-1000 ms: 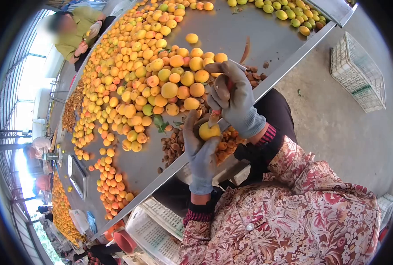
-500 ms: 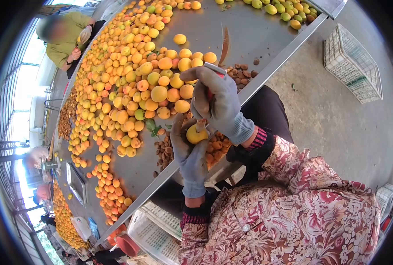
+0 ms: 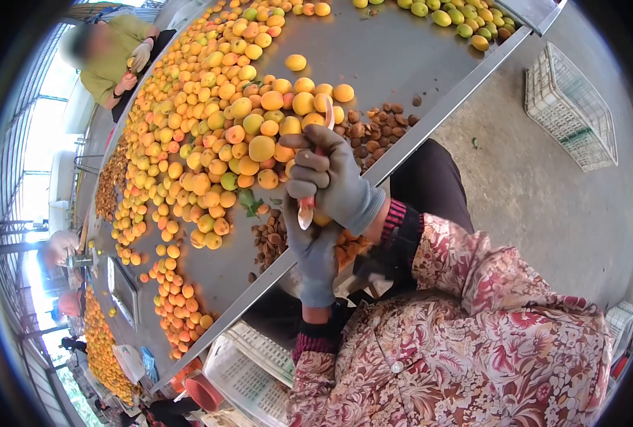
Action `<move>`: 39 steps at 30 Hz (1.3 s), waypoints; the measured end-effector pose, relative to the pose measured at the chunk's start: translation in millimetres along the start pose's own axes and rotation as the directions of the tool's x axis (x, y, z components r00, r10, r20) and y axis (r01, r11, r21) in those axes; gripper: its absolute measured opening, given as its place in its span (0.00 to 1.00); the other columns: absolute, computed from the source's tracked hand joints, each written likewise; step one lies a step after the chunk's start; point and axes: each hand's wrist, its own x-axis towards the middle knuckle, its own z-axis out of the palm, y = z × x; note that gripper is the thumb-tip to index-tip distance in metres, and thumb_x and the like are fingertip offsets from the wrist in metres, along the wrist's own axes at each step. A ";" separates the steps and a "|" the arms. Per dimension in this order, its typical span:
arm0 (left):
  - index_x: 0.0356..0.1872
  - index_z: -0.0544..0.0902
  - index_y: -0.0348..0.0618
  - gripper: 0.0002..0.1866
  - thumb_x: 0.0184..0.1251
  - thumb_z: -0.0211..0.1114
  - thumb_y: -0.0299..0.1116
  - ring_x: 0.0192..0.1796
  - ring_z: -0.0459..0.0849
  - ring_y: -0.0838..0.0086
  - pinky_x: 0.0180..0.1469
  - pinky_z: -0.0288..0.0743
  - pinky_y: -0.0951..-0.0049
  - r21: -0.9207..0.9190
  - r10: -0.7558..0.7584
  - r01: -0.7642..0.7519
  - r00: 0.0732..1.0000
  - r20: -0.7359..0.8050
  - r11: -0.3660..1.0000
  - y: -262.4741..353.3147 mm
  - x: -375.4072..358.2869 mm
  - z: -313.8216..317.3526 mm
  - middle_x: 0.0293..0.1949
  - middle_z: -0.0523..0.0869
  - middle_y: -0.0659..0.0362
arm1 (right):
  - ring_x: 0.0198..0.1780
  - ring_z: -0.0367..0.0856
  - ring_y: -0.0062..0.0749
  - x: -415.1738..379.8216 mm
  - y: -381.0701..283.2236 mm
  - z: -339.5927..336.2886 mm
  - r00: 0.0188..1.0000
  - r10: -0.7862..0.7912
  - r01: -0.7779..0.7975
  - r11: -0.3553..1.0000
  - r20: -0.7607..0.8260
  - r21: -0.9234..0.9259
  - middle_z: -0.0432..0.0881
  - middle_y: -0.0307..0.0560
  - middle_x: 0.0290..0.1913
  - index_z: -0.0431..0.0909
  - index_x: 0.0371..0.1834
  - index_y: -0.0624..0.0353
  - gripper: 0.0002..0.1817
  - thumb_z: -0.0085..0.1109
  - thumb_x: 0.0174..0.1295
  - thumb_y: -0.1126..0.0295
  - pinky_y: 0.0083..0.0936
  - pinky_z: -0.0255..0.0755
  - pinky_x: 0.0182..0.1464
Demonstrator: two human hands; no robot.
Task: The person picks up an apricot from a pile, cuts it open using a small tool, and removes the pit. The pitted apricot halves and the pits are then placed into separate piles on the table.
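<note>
My right hand (image 3: 334, 174), in a grey work glove, is closed around a small red-handled knife (image 3: 305, 215). Its pale blade points down, and a curved, light-coloured end sticks up past my fingers. Just below, my left hand (image 3: 312, 252), gloved too, is closed on a yellow apricot (image 3: 321, 218), most of which my right hand covers. Both hands are over the front edge of the metal table (image 3: 220, 279). Beyond them spreads a big heap of apricots (image 3: 210, 153). Brown pits lie in piles to the right (image 3: 382, 128) and left (image 3: 268, 245) of my hands.
Orange apricot pieces (image 3: 350, 245) show below the table edge by my wrists. White plastic crates stand on the floor at right (image 3: 569, 107) and under the table (image 3: 249, 363). A co-worker in a green top (image 3: 121, 57) sits across. Green fruit (image 3: 466, 18) lies at the far end.
My right hand has turned and come down over the apricot, bringing the knife blade against or near it. The apricot, plainly visible before, is now mostly hidden. The view has shifted slightly.
</note>
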 end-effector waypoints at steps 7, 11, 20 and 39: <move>0.71 0.49 0.39 0.43 0.50 0.56 0.17 0.55 0.74 0.64 0.59 0.68 0.66 -0.094 -0.013 0.005 0.997 -0.079 0.996 34.1 -2.4 -18.6 0.57 0.72 0.46 | 0.14 0.56 0.17 -16.3 -63.2 -0.2 0.967 -0.189 0.156 0.969 -0.171 -0.189 0.57 0.29 0.14 0.73 0.39 0.57 0.14 0.43 0.67 0.59 0.18 0.58 0.18; 0.70 0.49 0.39 0.45 0.47 0.58 0.19 0.55 0.74 0.64 0.60 0.67 0.65 -0.149 0.019 -0.034 0.995 -0.096 0.988 33.9 2.1 -22.1 0.56 0.73 0.46 | 0.13 0.58 0.14 -67.1 -51.0 23.0 0.980 -0.148 -0.037 0.532 -0.136 -0.846 0.61 0.30 0.14 0.74 0.42 0.64 0.17 0.39 0.70 0.62 0.14 0.56 0.17; 0.70 0.50 0.39 0.44 0.47 0.55 0.19 0.55 0.75 0.64 0.56 0.71 0.68 -0.197 -0.033 0.029 0.999 -0.018 0.980 40.6 -1.0 -14.1 0.55 0.73 0.45 | 0.14 0.58 0.10 -50.2 -22.9 47.1 0.962 -0.271 0.184 0.746 -0.040 -0.640 0.73 0.41 0.30 0.68 0.51 0.72 0.13 0.38 0.70 0.76 0.10 0.62 0.17; 0.71 0.48 0.38 0.43 0.48 0.53 0.19 0.45 0.79 0.66 0.48 0.74 0.68 0.499 0.159 -0.265 0.956 0.246 0.825 37.5 -18.4 -11.0 0.49 0.75 0.49 | 0.15 0.68 0.15 -32.8 -3.9 75.6 0.964 -0.213 0.022 0.659 -0.159 -0.752 0.72 0.35 0.16 0.76 0.34 0.64 0.12 0.58 0.60 0.65 0.16 0.64 0.21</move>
